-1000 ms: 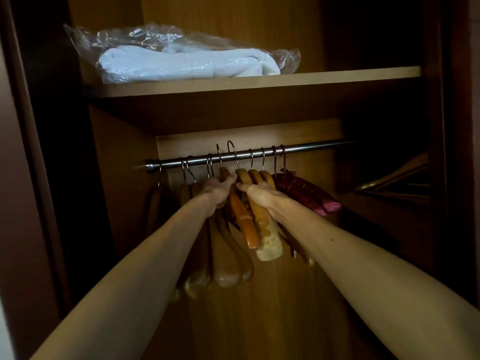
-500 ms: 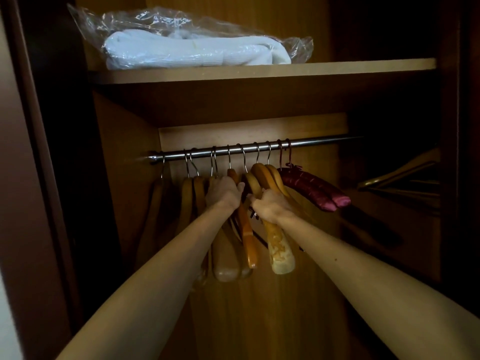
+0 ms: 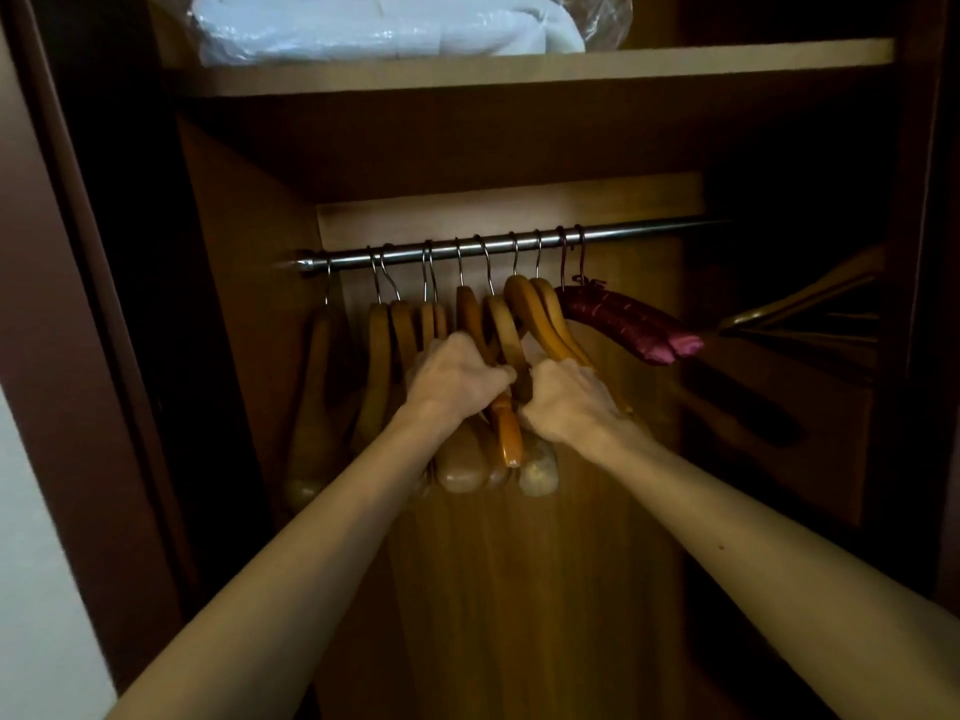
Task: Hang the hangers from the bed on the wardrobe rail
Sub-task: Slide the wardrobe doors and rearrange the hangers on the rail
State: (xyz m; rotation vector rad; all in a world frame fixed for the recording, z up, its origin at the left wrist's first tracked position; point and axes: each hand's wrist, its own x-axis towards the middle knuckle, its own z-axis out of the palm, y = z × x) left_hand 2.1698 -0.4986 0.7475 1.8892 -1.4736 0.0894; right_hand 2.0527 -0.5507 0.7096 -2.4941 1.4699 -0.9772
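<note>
A chrome wardrobe rail (image 3: 623, 232) runs across the open wardrobe. Several wooden hangers (image 3: 540, 319) hang from it by metal hooks, bunched toward the left. Two dark red padded hangers (image 3: 623, 317) hang at the right end of the bunch. My left hand (image 3: 452, 376) grips the arms of the middle wooden hangers. My right hand (image 3: 566, 402) grips the hangers just to the right, an orange hanger arm (image 3: 508, 433) showing between the two hands. Both hands sit below the rail, side by side.
A wooden shelf (image 3: 675, 59) above the rail carries a white folded bundle in clear plastic (image 3: 384, 23). Dark wardrobe walls close in left and right. More hangers (image 3: 800, 304) lie in the dim right compartment. The right part of the rail is bare.
Both hands have slid lower on the hangers and curled tighter round them. The hooks that stood above the rail now sit on it. The camera has moved closer.
</note>
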